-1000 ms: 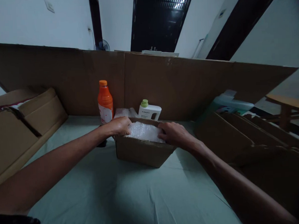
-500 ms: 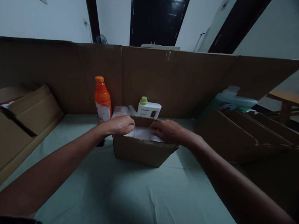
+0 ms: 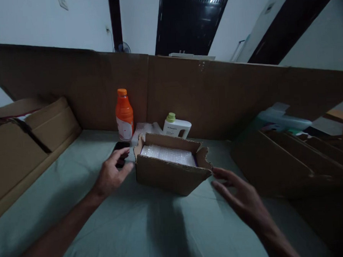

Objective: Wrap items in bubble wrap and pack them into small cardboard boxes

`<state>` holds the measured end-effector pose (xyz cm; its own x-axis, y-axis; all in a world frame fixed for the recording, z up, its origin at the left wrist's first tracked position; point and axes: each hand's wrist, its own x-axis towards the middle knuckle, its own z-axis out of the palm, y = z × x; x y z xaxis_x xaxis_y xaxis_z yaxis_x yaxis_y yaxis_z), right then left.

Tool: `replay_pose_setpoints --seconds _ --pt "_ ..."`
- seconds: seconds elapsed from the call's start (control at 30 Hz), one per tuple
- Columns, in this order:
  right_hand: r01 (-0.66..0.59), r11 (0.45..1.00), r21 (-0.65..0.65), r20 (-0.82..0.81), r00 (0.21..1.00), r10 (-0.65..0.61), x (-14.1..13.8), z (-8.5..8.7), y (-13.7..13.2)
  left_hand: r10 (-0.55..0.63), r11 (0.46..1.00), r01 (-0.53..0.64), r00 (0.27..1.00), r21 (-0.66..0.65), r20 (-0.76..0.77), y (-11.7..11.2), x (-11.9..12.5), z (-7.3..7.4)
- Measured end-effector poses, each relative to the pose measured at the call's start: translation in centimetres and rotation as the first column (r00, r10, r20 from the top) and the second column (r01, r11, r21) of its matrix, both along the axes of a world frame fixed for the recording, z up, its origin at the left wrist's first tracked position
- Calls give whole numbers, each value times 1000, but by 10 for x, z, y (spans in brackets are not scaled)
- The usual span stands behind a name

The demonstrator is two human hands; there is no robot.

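Observation:
A small open cardboard box [image 3: 168, 176] sits on the pale green sheet, with white bubble wrap [image 3: 168, 154] lying inside it. My left hand [image 3: 112, 175] hovers just left of the box, fingers apart and empty, above a dark phone-like object [image 3: 121, 149]. My right hand [image 3: 241, 197] is off the box's right corner, fingers stretched out, holding nothing. An orange bottle [image 3: 124, 115] and a white jug with a green cap [image 3: 176, 126] stand behind the box, with another piece of bubble wrap [image 3: 145, 128] between them.
A tall cardboard wall [image 3: 215, 91] runs across the back. Folded cardboard boxes [image 3: 20, 148] lie at the left and flattened cardboard [image 3: 279, 165] at the right, with a pale plastic item [image 3: 280, 117] on it. The green sheet [image 3: 153, 229] covers the surface in front.
Both hands have come out of the box and drawn back toward me, opening as they left. The bubble wrap stays in the box, and the dark object at the left now shows.

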<state>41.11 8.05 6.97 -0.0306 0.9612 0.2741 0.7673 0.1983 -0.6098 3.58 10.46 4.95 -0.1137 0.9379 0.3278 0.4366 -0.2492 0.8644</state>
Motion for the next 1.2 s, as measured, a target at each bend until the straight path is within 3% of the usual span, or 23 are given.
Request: replay_pose_setpoints --seconds 0.07,0.13,0.27,0.4,0.5,0.6,0.67,0.77,0.83,0.9,1.0,1.2 --pt "-29 999 -46 -72 997 26 -13 -32 5 -56 998 58 998 -36 36 4 10 -29" --pt "-37 998 -52 -139 990 30 -30 -53 13 -153 986 158 983 -46 97 12 27 -44" --pt "96 992 -82 -205 973 -111 -40 -64 15 -182 983 186 958 1 224 11 62 -44" --pt "164 982 -97 -133 975 -176 -19 -64 -11 -191 981 188 952 36 238 -32 75 -41" --pt "82 993 -79 -134 987 -92 -31 -67 -26 -53 998 56 965 -1 258 -77 59 -49" --pt "-131 991 -18 -186 974 125 -88 -71 -20 203 978 -188 951 -87 232 -119 19 -60" --pt "-285 958 35 -208 935 286 -144 -73 -6 379 924 -355 901 -145 209 -143 -16 -65" --pt "-534 841 88 -248 806 538 -235 -76 25 594 804 -559 774 -204 222 -170 -64 -69" --pt "-634 768 93 -252 731 634 -290 -80 44 672 740 -638 695 -212 257 -180 -87 -73" --pt "-645 758 96 -248 722 646 -335 -86 58 685 725 -657 660 -204 308 -185 -98 -79" --pt "-614 782 108 -243 747 619 -378 -104 63 624 774 -606 684 -181 377 -177 -101 -89" --pt "-661 743 109 -188 720 668 -407 -147 53 519 846 -511 727 -150 450 -121 -107 -91"
